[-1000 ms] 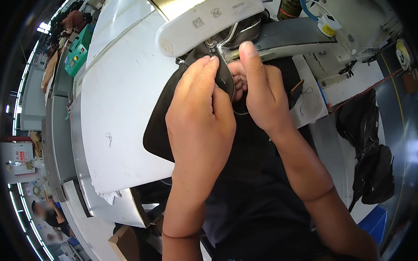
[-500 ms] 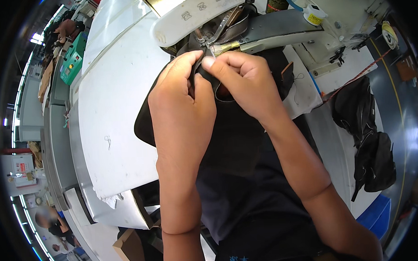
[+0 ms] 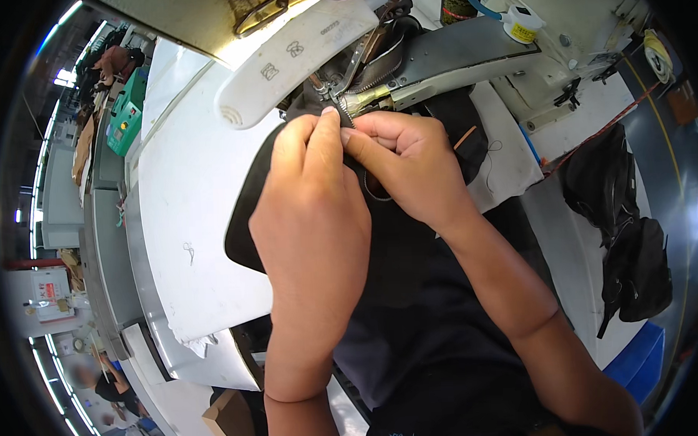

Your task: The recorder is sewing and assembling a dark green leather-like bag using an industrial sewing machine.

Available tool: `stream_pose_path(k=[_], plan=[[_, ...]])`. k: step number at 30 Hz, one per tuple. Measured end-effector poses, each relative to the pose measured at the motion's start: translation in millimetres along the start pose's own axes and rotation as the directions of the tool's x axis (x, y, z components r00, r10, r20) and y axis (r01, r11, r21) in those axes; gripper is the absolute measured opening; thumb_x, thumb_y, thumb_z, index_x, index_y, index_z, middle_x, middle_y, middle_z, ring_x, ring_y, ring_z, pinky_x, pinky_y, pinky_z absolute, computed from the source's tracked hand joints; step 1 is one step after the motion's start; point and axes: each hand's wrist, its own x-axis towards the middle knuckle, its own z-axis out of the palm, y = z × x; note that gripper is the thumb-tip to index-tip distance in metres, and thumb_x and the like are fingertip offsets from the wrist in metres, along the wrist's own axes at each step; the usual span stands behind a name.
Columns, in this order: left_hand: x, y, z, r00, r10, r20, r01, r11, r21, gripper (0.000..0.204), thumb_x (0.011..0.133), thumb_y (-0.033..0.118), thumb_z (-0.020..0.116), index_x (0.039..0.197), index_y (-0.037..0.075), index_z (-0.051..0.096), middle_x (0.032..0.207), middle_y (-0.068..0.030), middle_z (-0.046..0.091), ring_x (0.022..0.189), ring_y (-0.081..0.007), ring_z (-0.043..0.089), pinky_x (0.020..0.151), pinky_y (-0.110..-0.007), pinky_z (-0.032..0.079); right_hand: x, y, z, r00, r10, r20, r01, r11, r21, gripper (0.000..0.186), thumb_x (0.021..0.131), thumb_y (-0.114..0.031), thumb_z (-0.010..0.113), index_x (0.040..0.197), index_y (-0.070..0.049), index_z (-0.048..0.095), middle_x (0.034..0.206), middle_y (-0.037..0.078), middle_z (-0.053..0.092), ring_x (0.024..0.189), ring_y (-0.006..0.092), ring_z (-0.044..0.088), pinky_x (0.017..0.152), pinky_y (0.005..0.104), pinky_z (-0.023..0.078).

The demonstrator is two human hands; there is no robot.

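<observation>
From here I see my left hand point(image 3: 314, 196) back-up, fingers bent forward; my right hand point(image 3: 408, 158) pinches, thumb toward forefinger, just beside it; both forearms point(image 3: 505, 278) slant upward.

Right fingers point(image 3: 371, 146) pinch a zipper point(image 3: 344, 106) on black fabric point(image 3: 246, 238) — left fingers point(image 3: 325, 138) alongside, 1 sewing machine point(image 3: 466, 49) just beyond.

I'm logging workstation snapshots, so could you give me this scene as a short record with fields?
Left hand: fingers on the black fabric, grip underneath hidden
Right hand: thumb and forefinger appear to pinch the black fabric near its metal zip
Machine: grey sewing machine arm, just beyond the hands
Surface: white tabletop, left of the fabric
Right side: black bags
Far left: green box-shaped device
</observation>
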Motion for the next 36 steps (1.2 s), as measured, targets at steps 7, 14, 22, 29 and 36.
stream_pose_path(k=[7,14,22,29,36], plan=[[-7.9,-5.5,18.9,0.997,0.004,-0.078,-0.011,0.996,-0.084,0.040,0.090,-0.002,0.061,0.130,-0.003,0.063,0.126,-0.0170,0.064,0.103,-0.0347,0.070,0.080,-0.040,0.060,1.5,11.3,3.2,0.995,-0.092,-0.047,0.097,0.990,0.099,0.017,0.100,-0.012,0.068,0.093,0.004,0.070,0.069,-0.003,0.063,0.064,0.0007,0.046,0.056,0.0239,0.038],[0.4,-15.2,16.8,0.997,-0.019,-0.079,0.010,0.994,-0.113,0.033,0.088,-0.001,0.063,0.120,0.003,0.069,0.116,-0.0129,0.068,0.095,-0.0317,0.071,0.078,-0.040,0.058,-0.9,6.0,8.4,0.999,-0.019,-0.047,0.025,0.991,0.130,0.020,0.100,-0.012,0.067,0.088,0.003,0.066,0.067,-0.004,0.055,0.065,0.0009,0.042,0.055,0.0257,0.035],[29.8,-21.0,-16.7,0.971,0.210,0.114,-0.226,0.963,0.149,0.023,0.087,0.006,0.065,0.109,0.006,0.073,0.102,-0.0083,0.069,0.082,-0.0296,0.069,0.068,-0.038,0.054,-0.7,-6.5,0.0,0.996,-0.084,0.002,0.084,0.995,-0.059,0.028,0.102,-0.016,0.064,0.081,0.001,0.057,0.064,0.002,0.047,0.060,0.0072,0.038,0.055,0.0316,0.035],[15.8,-0.2,-10.4,0.968,0.184,0.171,-0.217,0.956,0.198,0.031,0.086,0.000,0.064,0.117,-0.006,0.067,0.106,-0.0137,0.065,0.090,-0.0314,0.068,0.072,-0.039,0.057,-3.7,-5.3,0.3,0.999,-0.044,0.014,0.044,0.998,0.052,0.021,0.102,-0.012,0.062,0.087,0.002,0.063,0.064,-0.002,0.049,0.062,0.0036,0.040,0.054,0.0285,0.034],[-5.3,1.3,9.1,0.998,0.039,-0.046,-0.040,0.999,-0.021,0.036,0.088,-0.004,0.061,0.123,-0.007,0.066,0.127,-0.0192,0.066,0.104,-0.0363,0.070,0.085,-0.041,0.059,0.5,9.0,3.7,0.986,-0.166,-0.020,0.167,0.984,0.056,0.021,0.102,-0.014,0.065,0.090,0.003,0.066,0.063,-0.003,0.051,0.062,0.0028,0.039,0.053,0.0278,0.034]])
